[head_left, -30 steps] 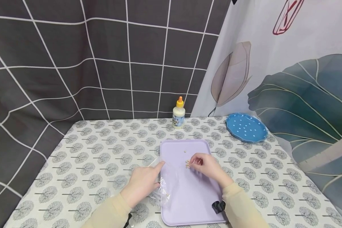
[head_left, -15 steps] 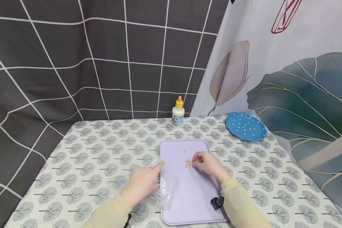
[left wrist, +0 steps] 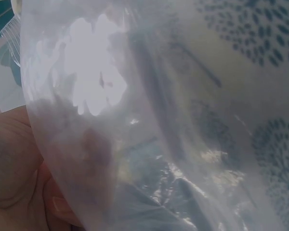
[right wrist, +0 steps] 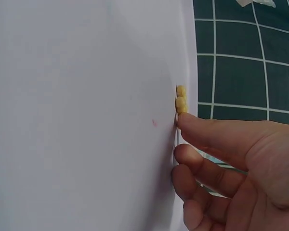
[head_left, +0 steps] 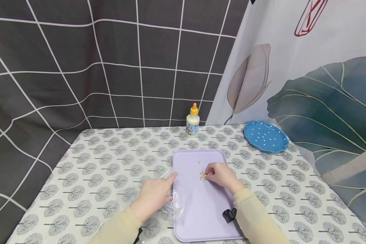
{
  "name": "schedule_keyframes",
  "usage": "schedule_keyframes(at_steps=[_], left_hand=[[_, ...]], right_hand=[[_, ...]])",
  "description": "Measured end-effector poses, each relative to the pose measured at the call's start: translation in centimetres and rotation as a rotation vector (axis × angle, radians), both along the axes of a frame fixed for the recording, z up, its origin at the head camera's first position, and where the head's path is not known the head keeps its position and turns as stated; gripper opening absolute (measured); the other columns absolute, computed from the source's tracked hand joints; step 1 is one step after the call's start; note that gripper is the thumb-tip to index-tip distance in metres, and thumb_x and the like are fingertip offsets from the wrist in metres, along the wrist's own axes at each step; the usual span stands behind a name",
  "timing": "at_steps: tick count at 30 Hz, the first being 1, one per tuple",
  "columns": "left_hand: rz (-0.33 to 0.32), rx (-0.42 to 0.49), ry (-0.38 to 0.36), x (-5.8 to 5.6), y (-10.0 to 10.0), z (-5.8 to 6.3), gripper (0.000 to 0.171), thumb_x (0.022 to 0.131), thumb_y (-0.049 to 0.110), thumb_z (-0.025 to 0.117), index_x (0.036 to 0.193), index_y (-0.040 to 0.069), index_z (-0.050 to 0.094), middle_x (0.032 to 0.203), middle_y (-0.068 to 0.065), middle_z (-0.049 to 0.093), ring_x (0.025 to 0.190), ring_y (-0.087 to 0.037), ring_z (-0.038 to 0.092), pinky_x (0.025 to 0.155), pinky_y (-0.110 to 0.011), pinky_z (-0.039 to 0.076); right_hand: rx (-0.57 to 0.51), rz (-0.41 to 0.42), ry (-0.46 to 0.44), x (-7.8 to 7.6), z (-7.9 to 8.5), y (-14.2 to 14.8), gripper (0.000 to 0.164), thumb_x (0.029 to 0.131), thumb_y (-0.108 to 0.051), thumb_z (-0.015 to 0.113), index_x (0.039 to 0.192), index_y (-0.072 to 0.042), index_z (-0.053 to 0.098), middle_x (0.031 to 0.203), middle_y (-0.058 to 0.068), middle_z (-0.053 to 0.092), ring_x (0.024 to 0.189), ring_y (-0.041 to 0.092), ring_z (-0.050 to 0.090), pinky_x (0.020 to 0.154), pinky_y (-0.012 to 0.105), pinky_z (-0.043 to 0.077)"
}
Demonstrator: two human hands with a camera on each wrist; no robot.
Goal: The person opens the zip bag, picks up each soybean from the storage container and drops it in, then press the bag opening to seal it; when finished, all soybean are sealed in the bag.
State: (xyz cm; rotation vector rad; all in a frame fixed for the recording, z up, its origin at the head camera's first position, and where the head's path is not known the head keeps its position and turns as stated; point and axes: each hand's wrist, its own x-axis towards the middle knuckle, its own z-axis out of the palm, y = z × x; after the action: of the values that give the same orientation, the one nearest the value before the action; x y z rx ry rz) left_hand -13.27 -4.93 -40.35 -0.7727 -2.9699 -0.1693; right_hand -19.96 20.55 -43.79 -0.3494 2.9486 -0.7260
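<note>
A clear plastic bag lies over the left edge of the lilac tray. My left hand holds it, index finger stretched over the tray's edge. In the left wrist view the shiny bag covers most of that hand. Several small yellow bead-like pieces sit in a tight cluster on the tray, with a single piece farther back. At the cluster's right side, my right hand has its thumb and curled index finger. In the right wrist view the thumb touches yellow pieces; whether one is pinched stays unclear.
Behind the tray stands a white bottle with a yellow and orange nozzle cap. A blue dotted scalloped plate lies at the back right. The patterned tablecloth ends at a dark checked curtain.
My right hand drew slightly right, uncovering more of the cluster, then came back against its side. My left hand and the bag have stayed in place.
</note>
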Motion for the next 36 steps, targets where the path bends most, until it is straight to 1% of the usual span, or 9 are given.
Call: schedule_keyframes(at_steps=[5,13,18,21,25,30,34,36], left_hand=[[0.002,0.003,-0.006,0.0,-0.1,0.0,0.075,0.069,0.040,0.080,0.133,0.013,0.052,0.064,0.006,0.059,0.052,-0.009,0.051,0.049,-0.025,0.041],[0.004,-0.002,0.004,0.0,0.0,0.0,0.075,0.069,0.040,0.080,0.133,0.014,0.053,0.060,0.008,0.056,0.048,-0.007,0.046,0.046,-0.023,0.037],[0.001,-0.002,0.012,0.0,-0.1,-0.2,0.075,0.068,0.040,0.080,0.133,0.013,0.053,0.061,0.007,0.058,0.048,-0.008,0.047,0.046,-0.023,0.038],[0.001,-0.006,0.011,0.0,-0.1,-0.2,0.076,0.068,0.040,0.080,0.133,0.013,0.052,0.062,0.005,0.058,0.049,-0.008,0.048,0.046,-0.024,0.039],[0.006,-0.011,0.012,0.1,-0.1,-0.3,0.076,0.068,0.040,0.080,0.133,0.014,0.052,0.061,0.006,0.057,0.049,-0.008,0.047,0.046,-0.024,0.038],[0.007,-0.009,0.017,0.1,0.0,-0.3,0.076,0.068,0.041,0.080,0.133,0.014,0.053,0.061,0.006,0.057,0.049,-0.008,0.048,0.045,-0.023,0.036],[0.006,-0.008,0.022,0.1,0.0,-0.3,0.076,0.068,0.041,0.080,0.133,0.014,0.053,0.064,0.006,0.060,0.051,-0.009,0.050,0.046,-0.024,0.038],[0.007,-0.010,0.022,0.1,0.0,-0.4,0.076,0.068,0.042,0.080,0.133,0.014,0.053,0.065,0.005,0.060,0.051,-0.009,0.051,0.047,-0.024,0.038]], right_hand=[[0.018,0.009,0.011,-0.1,-0.1,-0.2,0.013,0.074,-0.014,0.077,0.074,-0.017,0.064,0.064,-0.007,0.054,0.059,0.008,0.048,0.059,0.026,0.042],[0.002,0.020,0.024,-0.1,-0.1,-0.3,0.013,0.075,-0.013,0.076,0.073,-0.018,0.064,0.065,-0.008,0.056,0.061,0.007,0.049,0.061,0.026,0.044],[-0.003,0.017,0.017,0.0,-0.1,-0.2,0.013,0.076,-0.014,0.075,0.073,-0.018,0.064,0.064,-0.009,0.055,0.059,0.007,0.049,0.060,0.026,0.044],[-0.025,0.011,-0.003,0.2,0.2,-0.2,0.012,0.078,-0.015,0.074,0.074,-0.019,0.064,0.065,-0.008,0.056,0.059,0.007,0.049,0.059,0.026,0.044],[-0.089,0.014,-0.018,0.7,0.8,-0.4,0.009,0.080,-0.016,0.073,0.078,-0.019,0.065,0.068,-0.009,0.058,0.060,0.008,0.051,0.059,0.026,0.045],[-0.173,0.088,-0.012,1.7,1.1,-0.8,0.007,0.083,-0.016,0.072,0.081,-0.018,0.065,0.068,-0.010,0.059,0.059,0.006,0.052,0.056,0.022,0.046],[-0.211,0.156,0.005,2.5,1.6,-1.2,0.006,0.084,-0.016,0.071,0.081,-0.019,0.065,0.068,-0.011,0.059,0.059,0.004,0.051,0.055,0.021,0.045],[-0.225,0.187,0.031,2.9,2.0,-1.5,0.005,0.084,-0.017,0.071,0.082,-0.017,0.066,0.069,-0.012,0.059,0.060,0.004,0.051,0.057,0.021,0.045]])
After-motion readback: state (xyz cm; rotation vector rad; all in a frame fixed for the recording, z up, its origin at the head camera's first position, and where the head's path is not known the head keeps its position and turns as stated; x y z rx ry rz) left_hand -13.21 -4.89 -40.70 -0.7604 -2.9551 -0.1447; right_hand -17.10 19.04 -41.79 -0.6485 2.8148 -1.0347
